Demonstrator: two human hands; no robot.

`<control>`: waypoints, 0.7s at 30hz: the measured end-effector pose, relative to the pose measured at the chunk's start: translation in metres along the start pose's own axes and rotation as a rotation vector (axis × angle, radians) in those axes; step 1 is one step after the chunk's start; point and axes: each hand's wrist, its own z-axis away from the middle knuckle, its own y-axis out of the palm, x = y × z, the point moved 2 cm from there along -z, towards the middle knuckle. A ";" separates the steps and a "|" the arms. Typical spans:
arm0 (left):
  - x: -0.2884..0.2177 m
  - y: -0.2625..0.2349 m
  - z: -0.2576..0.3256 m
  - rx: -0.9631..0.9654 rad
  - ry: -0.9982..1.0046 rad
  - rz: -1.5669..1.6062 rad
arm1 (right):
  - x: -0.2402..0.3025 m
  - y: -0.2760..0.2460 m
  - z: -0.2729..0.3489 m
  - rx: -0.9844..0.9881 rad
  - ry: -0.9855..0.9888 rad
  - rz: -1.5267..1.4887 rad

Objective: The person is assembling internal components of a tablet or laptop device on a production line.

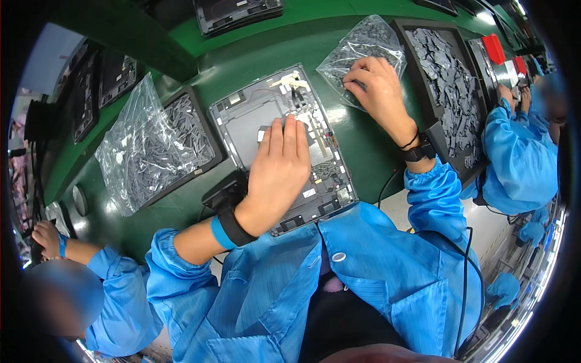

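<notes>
The open tablet chassis (242,127) lies directly under the left hand (278,169), the nearer of the 2 — its long axis runs near to far, far end leaning left. Right of the chassis's far end, the right hand (380,91) curls over a clear bag (339,63); whether either grips anything, I cannot tell.

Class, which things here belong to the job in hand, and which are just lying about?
In the job, it seems:
left hand, over the open device
right hand, at a plastic bag

Seemingly lying about:
stacked devices at top
red object at right
</notes>
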 end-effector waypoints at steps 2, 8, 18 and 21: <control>-0.004 -0.002 0.010 0.024 -0.018 0.064 | -0.002 0.000 -0.002 0.008 -0.016 -0.011; 0.051 -0.028 0.038 -0.124 -0.139 0.362 | 0.003 -0.001 -0.007 0.028 -0.006 -0.051; 0.151 -0.018 0.087 -0.165 -0.565 0.260 | 0.012 0.008 -0.010 -0.006 0.004 -0.013; 0.146 -0.009 0.081 -0.237 -0.494 0.284 | 0.015 0.001 -0.013 -0.026 -0.001 -0.064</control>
